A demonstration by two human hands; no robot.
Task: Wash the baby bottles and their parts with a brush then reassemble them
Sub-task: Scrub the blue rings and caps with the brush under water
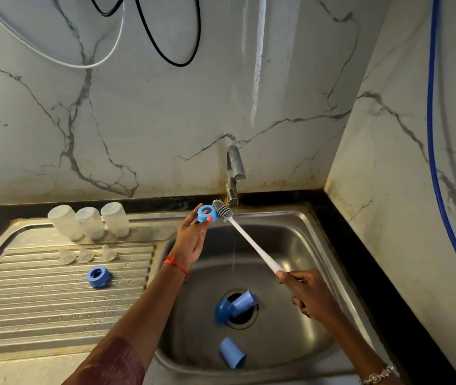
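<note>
My left hand (190, 240) pinches the blue plastic collar ring (206, 213) at 12 o'clock over the sink (290, 240), hole facing me. Right hand (308, 295) is clamped on the white brush handle (254, 245); its long axis runs from 4 to 10 o'clock, and the grey ribbed silicone head (222, 210) touches the ring's right edge. Thin water stream falls from the tap (234, 173). Three frosted bottles (89, 222) are inverted at 9 o'clock; smooth blue caps (236, 304) lie by the drain.

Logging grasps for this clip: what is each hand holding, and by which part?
Left hand pinches the blue ring by its outer rim. Right hand grips the bottle brush at the far end of its white handle.
</note>
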